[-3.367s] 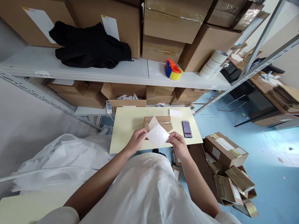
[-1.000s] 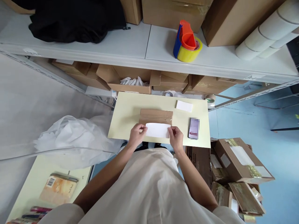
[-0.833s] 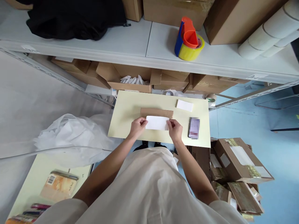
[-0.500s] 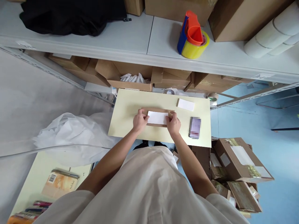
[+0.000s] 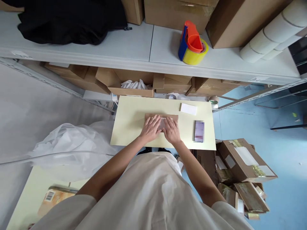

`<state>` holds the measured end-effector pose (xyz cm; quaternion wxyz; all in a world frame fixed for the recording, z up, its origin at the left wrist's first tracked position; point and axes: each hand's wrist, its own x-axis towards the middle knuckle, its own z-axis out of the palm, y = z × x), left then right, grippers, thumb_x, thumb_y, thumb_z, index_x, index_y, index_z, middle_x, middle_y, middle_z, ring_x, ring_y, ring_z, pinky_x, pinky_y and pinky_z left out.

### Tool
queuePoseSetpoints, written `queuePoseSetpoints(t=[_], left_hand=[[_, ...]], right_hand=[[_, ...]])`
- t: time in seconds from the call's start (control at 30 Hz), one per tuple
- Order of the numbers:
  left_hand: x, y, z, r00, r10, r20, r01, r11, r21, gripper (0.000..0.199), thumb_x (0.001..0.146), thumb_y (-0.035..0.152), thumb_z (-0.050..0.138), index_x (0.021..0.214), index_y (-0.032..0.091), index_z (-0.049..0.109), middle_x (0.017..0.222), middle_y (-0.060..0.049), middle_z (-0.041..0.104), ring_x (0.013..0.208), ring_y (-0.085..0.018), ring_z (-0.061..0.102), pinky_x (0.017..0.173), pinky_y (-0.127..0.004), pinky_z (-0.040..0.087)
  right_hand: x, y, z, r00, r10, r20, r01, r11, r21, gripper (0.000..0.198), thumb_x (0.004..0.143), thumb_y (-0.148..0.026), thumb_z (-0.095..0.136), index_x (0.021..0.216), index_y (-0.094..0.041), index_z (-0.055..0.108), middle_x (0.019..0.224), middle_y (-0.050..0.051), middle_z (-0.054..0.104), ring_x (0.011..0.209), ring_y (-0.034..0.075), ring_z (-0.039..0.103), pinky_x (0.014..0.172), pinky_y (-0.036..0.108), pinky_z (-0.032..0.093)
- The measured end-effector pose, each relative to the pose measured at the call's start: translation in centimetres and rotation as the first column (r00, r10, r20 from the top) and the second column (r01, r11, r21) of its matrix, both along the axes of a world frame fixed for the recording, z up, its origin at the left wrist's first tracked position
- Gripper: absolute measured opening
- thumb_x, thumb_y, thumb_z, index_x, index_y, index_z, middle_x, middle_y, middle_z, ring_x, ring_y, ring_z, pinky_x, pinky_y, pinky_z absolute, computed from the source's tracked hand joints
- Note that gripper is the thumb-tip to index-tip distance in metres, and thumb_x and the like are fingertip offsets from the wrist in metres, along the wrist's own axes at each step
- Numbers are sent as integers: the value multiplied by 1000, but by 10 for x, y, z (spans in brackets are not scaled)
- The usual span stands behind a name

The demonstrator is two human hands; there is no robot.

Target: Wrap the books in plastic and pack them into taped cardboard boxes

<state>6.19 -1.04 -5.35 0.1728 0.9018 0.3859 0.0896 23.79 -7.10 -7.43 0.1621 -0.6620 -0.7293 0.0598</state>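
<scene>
"Well, how did the grip stand?"

"Neither the bare left hand (image 5: 150, 128) nor the bare right hand (image 5: 172, 129) had hold of anything; both lay palm down, fingers outstretched and slightly spread, over a pale, flat paper label (image 5: 162, 123); it sat on top of a brown, oblong cardboard box (image 5: 147, 118), about the middle of a smooth, pale-yellow, rectangular tabletop (image 5: 128, 116)."

"So what did good pressing call for?"

"Steady, even pressure, I judged; the fingers did best to sweep from the label's middle towards its left and right ends, easing out wrinkles; too hard a push could have dented the cardboard."

"And the surfaces round about?"

"Matt brown for the box; to its right lay a slim, rectangular phone with a purple screen (image 5: 199, 131); farther off, a crisp-edged white stack of paper slips (image 5: 188, 109); on the far grey shelf (image 5: 135, 43) stood a red, blue and yellow plastic tape dispenser (image 5: 192, 46); the label's ends were hidden under the fingers, so I couldn't tell whether its corners lay flat."
</scene>
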Motion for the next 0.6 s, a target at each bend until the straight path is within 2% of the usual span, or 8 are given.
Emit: queuePoseSetpoints(t=[0.07,0.13,0.23,0.33,0.4,0.43,0.5,0.6], left_hand=[[1,1,-3,996,-9,-84,6,999,-38,60,92,41,42,145,14,34,153,-16,32,143,-30,25,115,-56,13],[-5,4,-7,992,17,-124,-24,998,-61,67,91,46,43,149,15,28,156,-16,26,145,-32,21,115,-60,6],[-19,5,-10,992,-6,-123,-1,998,-59,76,88,51,48,150,15,25,157,-18,20,146,-35,13,113,-63,-1],[-32,-2,-8,982,-157,-103,149,986,-80,79,83,52,55,150,19,29,157,-16,21,146,-35,12,113,-62,-3],[-40,-9,-7,974,-210,-90,201,975,-96,74,83,49,57,148,23,32,157,-13,23,146,-35,13,114,-62,-2],[-44,-13,-7,976,-198,-86,189,977,-100,71,84,47,57,148,25,33,157,-12,23,146,-35,14,113,-62,-2],[-52,-16,-7,990,-113,-80,105,989,-101,67,86,46,54,147,24,35,158,-13,21,146,-36,11,112,-64,-3],[-61,-13,-12,992,118,-43,-123,985,-120,70,87,49,51,148,19,32,159,-17,14,146,-40,5,110,-68,0]], right_hand=[[-2,-1,0,1000,-16,22,17,998,-62,54,98,-41,30,144,-13,38,147,17,42,138,29,33,113,51,19],[-1,-3,0,990,-130,48,134,986,-101,60,97,-48,30,147,-14,33,151,17,36,141,31,28,113,57,12],[-2,-10,3,966,-244,82,253,959,-126,69,95,-56,31,149,-14,28,155,19,27,144,36,17,111,63,10],[-12,-22,6,984,-154,85,166,974,-156,73,93,-58,33,150,-14,25,157,19,19,146,36,11,111,63,11],[-21,-32,4,992,-93,82,106,979,-176,70,93,-58,34,150,-18,28,158,17,20,146,35,11,112,62,12],[-25,-37,3,991,-102,84,116,977,-181,68,93,-58,35,149,-20,29,158,16,21,146,35,11,112,61,12],[-28,-47,1,974,-208,91,222,959,-177,66,93,-57,34,149,-20,30,158,16,21,146,36,10,111,63,12],[-22,-54,-1,903,-426,44,427,886,-181,70,94,-56,32,150,-14,26,157,21,17,146,38,9,110,65,16]])
